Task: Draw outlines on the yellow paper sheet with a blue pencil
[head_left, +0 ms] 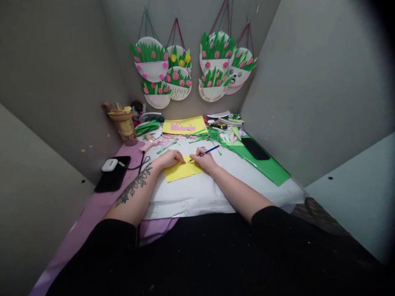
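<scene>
A sheet of yellow paper with an uneven lower edge lies on the white covering in front of me. My right hand grips a blue pencil with a red end, its point at the paper's upper part. On the paper's upper left, my left hand holds the sheet down with its fingers bent and close together. The fingertips of both hands are only a short way apart. Any mark under the pencil point is too small to make out.
Green paper strips and pink scraps lie behind my hands, before another yellow sheet. A pink glue gun and a lidded cup stand left. A phone rests on a green folder. Paper-plate flower baskets hang behind.
</scene>
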The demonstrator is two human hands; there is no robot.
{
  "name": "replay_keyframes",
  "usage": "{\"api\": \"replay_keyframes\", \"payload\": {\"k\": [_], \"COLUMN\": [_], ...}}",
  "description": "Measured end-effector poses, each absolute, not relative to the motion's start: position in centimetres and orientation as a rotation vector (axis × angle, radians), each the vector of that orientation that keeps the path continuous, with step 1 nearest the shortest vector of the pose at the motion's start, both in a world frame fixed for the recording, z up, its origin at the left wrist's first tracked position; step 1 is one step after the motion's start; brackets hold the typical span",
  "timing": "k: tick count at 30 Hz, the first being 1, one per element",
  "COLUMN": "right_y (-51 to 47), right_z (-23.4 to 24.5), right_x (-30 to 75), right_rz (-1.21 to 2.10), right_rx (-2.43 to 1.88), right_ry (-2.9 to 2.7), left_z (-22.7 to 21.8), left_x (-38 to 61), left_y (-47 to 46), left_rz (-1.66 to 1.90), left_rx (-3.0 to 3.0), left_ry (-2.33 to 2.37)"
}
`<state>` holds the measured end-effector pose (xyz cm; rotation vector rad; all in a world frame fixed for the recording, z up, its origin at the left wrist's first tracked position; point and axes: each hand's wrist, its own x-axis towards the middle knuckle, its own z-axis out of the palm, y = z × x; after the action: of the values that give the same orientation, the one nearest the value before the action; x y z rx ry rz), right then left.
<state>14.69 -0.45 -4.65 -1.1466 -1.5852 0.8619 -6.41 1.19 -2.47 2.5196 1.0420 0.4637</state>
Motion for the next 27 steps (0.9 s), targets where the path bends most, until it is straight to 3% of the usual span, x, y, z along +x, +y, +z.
{"api": "replay_keyframes", "payload": {"k": [27], "right_y": [-0.76], "right_z": [-4.49], "right_x": [14.65], "right_rz": [0.991], "right_rx": [-1.148], "right_ry": [-1.553], "left_z": [-2.30], "left_x": [-6.39], "left_y": [0.96], "left_rz": [0.466], "left_rx": [2.510], "left_ry": [1.056]}}
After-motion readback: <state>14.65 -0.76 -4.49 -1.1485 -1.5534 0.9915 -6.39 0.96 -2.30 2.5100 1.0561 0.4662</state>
